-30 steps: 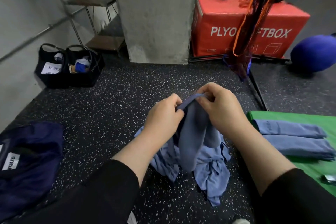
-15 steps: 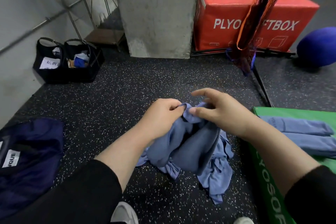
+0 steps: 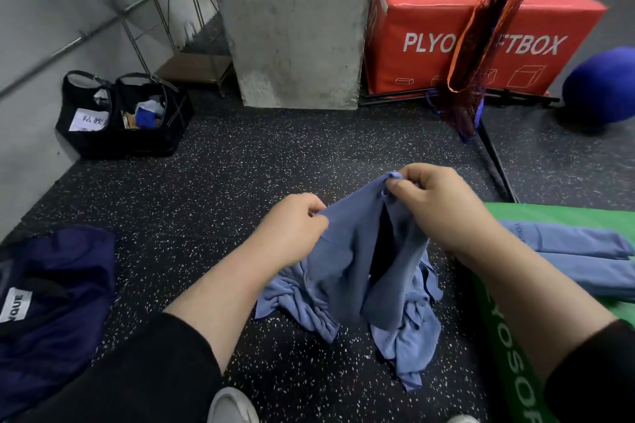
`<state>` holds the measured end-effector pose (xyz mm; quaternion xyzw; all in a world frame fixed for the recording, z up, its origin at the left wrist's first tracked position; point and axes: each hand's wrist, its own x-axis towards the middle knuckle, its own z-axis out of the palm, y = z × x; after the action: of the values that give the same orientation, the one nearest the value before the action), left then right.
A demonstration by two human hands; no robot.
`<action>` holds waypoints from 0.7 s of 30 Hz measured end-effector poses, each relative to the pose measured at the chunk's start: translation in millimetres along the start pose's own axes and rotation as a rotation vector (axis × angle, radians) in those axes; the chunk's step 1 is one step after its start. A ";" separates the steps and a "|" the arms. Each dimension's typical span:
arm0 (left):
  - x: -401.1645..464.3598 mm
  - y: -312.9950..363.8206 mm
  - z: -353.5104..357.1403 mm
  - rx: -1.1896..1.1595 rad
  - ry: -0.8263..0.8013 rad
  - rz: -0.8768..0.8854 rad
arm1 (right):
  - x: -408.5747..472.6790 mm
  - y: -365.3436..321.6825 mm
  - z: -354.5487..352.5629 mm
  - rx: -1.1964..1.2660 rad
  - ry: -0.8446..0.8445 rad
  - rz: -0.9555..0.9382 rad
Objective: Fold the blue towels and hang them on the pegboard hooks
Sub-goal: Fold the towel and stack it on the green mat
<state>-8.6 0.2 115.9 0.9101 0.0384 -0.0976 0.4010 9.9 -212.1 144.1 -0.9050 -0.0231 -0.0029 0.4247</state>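
Both grips pinching: left hand point(image 3: 292, 227), right hand point(image 3: 436, 203), rumpled blue towel point(image 3: 347, 268), perhaps several, draped to floor point(image 3: 213, 182)

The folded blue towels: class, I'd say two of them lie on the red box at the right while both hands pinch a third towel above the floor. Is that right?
Not quite. In the head view the folded blue towels lie on the green box, not the red box behind. The rest holds: left hand and right hand pinch a third towel.

A gym: black speckled rubber floor point(image 3: 240, 165), a red padded plyo box point(image 3: 429, 21) lettered in white, a green padded plyo box point(image 3: 508, 354), a big blue exercise ball point(image 3: 604, 86), a bare concrete pillar point(image 3: 292, 21).
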 end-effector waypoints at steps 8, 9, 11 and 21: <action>4.8 -3.2 -11.3 -0.076 0.278 0.070 | 5.0 10.6 -9.6 -0.001 0.059 0.057; 4.4 -2.1 -10.2 -0.073 0.290 0.090 | 5.5 11.0 -9.8 -0.011 0.068 0.061; 6.5 -1.3 -8.5 -0.053 0.257 0.119 | 7.2 12.5 -12.0 -0.017 0.109 0.074; 6.8 -8.3 -15.4 0.305 0.155 -0.028 | 8.6 17.5 -17.4 0.000 0.163 0.106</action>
<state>-1.0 17.1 118.6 0.9645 0.0666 -0.0374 0.2528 19.6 -236.4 142.0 -0.9016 0.0594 -0.0541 0.4250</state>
